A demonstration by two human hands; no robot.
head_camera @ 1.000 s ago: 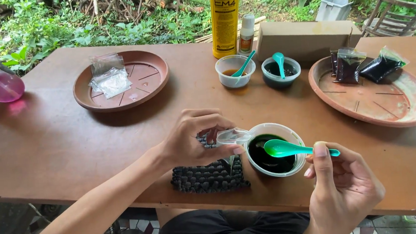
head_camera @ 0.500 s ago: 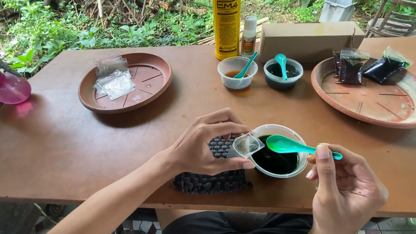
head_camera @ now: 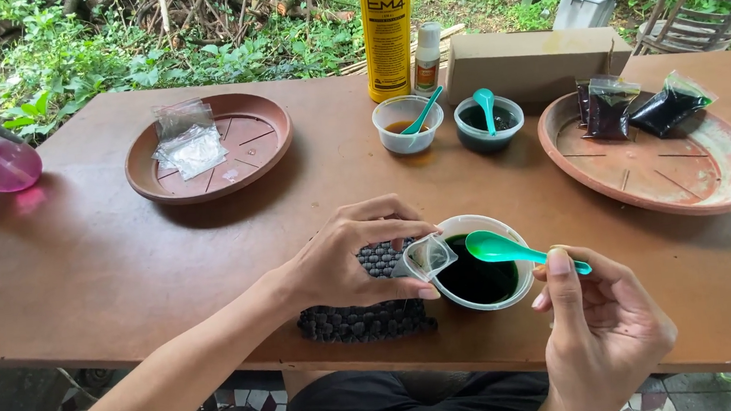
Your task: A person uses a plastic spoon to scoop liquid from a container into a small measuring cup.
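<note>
My left hand (head_camera: 348,255) pinches a small clear plastic bag (head_camera: 427,256) and holds its mouth open at the rim of a white cup (head_camera: 515,289) full of dark green liquid. My right hand (head_camera: 597,331) grips the handle of a teal plastic spoon (head_camera: 508,247), whose bowl hovers over the cup next to the bag's opening. Under my left hand lies a black woven mat (head_camera: 366,318) near the table's front edge.
A brown dish (head_camera: 257,153) with empty clear bags sits back left. A larger dish (head_camera: 685,180) at right holds filled dark bags. Two small cups with spoons (head_camera: 408,122) (head_camera: 488,122), a yellow bottle (head_camera: 387,30), a small bottle, a cardboard box (head_camera: 537,61) and a pink sprayer (head_camera: 1,163) stand around.
My left hand has brought the bag from over the mat to the cup's rim and opened its mouth. The spoon stays over the cup, now close to the bag.
</note>
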